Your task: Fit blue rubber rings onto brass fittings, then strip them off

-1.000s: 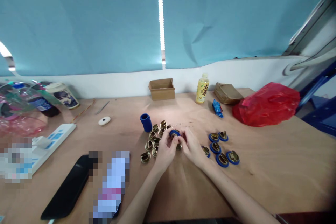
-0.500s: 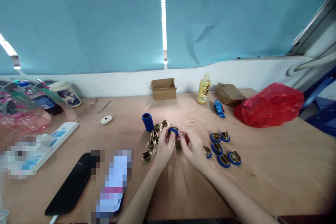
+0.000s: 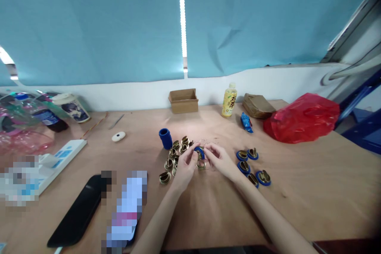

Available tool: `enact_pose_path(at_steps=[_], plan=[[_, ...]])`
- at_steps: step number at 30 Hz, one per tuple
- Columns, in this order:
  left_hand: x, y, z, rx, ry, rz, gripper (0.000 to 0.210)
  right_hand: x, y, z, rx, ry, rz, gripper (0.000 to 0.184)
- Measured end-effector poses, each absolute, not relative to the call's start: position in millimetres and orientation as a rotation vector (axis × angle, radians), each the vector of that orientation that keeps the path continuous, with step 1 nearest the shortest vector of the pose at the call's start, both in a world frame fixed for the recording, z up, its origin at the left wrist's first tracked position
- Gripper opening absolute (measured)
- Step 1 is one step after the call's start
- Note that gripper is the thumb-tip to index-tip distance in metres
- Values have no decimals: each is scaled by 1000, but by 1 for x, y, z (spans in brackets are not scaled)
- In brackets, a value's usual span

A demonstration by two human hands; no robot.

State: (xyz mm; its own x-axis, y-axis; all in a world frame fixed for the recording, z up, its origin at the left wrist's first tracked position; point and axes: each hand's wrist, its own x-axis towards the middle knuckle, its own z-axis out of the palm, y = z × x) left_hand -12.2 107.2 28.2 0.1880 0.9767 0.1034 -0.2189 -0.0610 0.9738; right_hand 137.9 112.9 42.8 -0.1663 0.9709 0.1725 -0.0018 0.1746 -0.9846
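Between my hands is a round brass-coloured piece with a blue ring (image 3: 199,152) round its rim, tilted on edge. My left hand (image 3: 185,170) pinches its left side with thumb and fingers. My right hand (image 3: 220,162) is closed at its right edge, fingertips pressed against it. Beneath, a plain brass piece (image 3: 201,164) lies on the table. To the left of my left hand are several ringless brass pieces (image 3: 169,164) with upright ridges. Several blue-ringed brass pieces (image 3: 243,167) lie right of my right hand. A ribbed blue tube (image 3: 166,139) stands behind the brass group.
Two phones, one black (image 3: 79,210) and one lit (image 3: 126,210), lie front left beside a power strip (image 3: 61,164). Along the back stand a cardboard box (image 3: 184,105) and a yellow drink bottle (image 3: 229,100). A red plastic bag (image 3: 303,119) sits at right.
The blue-ringed piece has tipped from lying flatter to more on edge. My right fingers have come in against it. The whole view has shifted slightly.
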Motion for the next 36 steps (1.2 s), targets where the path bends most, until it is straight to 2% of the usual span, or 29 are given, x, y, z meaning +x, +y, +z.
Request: enact_pose_path(at_steps=[9,18,26,32,36], plan=[[-12,103,39,1014,754,1159,55,148,107,52,-908,-1393,1473,37],[-8,105,40,982,763,1207,46,143,108,48,-904,-1253,1511,42],[-6,104,40,1217,897,1246,41,142,109,53,-967,-1170,1364,44],[-18,106,38,1762,1436,1651,36,145,112,49,-1026,-1185,1133,41],[-39,112,50,1853,1762,1752,45,145,111,50,-1048,-1227,1067,42]])
